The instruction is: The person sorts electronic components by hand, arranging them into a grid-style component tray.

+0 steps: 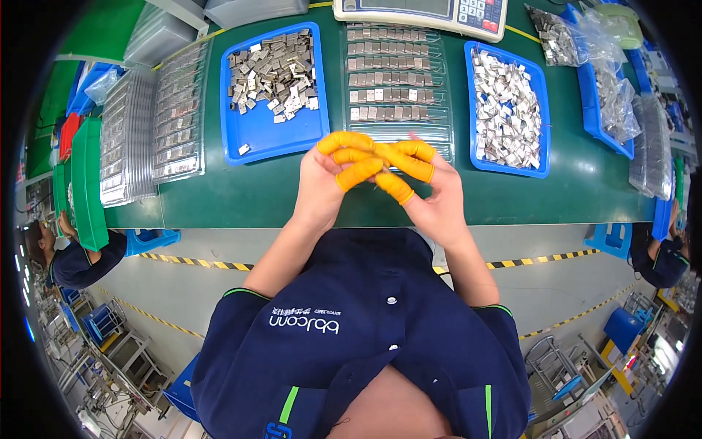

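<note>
My left hand [322, 183] and my right hand [437, 192] meet over the front of the green table, yellow finger cots on their fingertips. Fingers of both are closed together in a pinch. Whatever lies between them is almost wholly hidden and too small to name. Just beyond the fingers lies a clear plastic tray [398, 134] with several rows of small silver metal parts [391, 79]. To its left, a blue tray [274, 139] holds a heap of small metal pieces [274, 69]. On the right, another blue tray [545, 110] is full of whitish-silver pieces [507, 110].
A weighing scale [424, 16] stands at the far edge. Stacked clear trays [128, 139] and a filled one [179, 110] lie at left, beside a green bin [89, 183]. At right are bagged parts [552, 36] and a blue bin [603, 121]. Other people sit at both sides.
</note>
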`<state>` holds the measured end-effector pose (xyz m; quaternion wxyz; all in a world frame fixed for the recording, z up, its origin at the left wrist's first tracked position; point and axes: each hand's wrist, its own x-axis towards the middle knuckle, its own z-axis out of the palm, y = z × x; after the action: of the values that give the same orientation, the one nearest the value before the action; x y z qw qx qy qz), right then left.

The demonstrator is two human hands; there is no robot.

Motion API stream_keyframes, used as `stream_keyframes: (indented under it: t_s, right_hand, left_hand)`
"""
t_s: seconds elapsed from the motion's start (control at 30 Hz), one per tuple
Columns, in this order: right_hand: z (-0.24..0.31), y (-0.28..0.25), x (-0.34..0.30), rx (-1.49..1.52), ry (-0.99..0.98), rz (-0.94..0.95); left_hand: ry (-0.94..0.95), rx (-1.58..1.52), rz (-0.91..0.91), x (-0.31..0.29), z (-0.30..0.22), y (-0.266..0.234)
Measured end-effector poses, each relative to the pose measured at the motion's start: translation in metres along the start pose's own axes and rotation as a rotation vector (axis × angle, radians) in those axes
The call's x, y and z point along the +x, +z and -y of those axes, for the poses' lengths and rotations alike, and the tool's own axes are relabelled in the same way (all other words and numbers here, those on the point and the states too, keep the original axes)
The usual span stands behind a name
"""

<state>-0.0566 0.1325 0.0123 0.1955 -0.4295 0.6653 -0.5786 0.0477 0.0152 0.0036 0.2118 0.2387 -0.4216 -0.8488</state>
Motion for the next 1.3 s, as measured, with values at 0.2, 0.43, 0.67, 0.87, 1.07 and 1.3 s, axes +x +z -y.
stream_keyframes:
  t_s: [0.2,0.43,0.67,0.87,1.07,1.3]
  right_hand:
    - [-0.008,-0.002,-0.005,-0.535,-0.27,-0.25]
    - [-0.011,-0.022,-0.001,-0.608,-0.337,-0.307]
    - [-0.011,-0.029,-0.008,-0.238,-0.086,-0.628]
    - [-0.021,-0.031,-0.016,0.331,0.159,-0.381]
    - [-0.023,-0.034,-0.016,0.82,0.399,-0.252]
    - [-0.024,-0.045,-0.011,0.789,0.366,-0.069]
  left_hand:
    - [0.048,0.133,0.001,0.016,0.016,0.004]
    - [-0.096,0.186,0.064,0.02,0.015,0.018]
    - [-0.098,0.118,0.086,0.023,0.013,0.03]
    - [-0.13,0.25,0.115,0.023,0.016,0.034]
    - [-0.152,0.293,0.194,0.024,0.008,0.034]
    - [-0.11,0.462,0.303,0.03,-0.007,0.038]
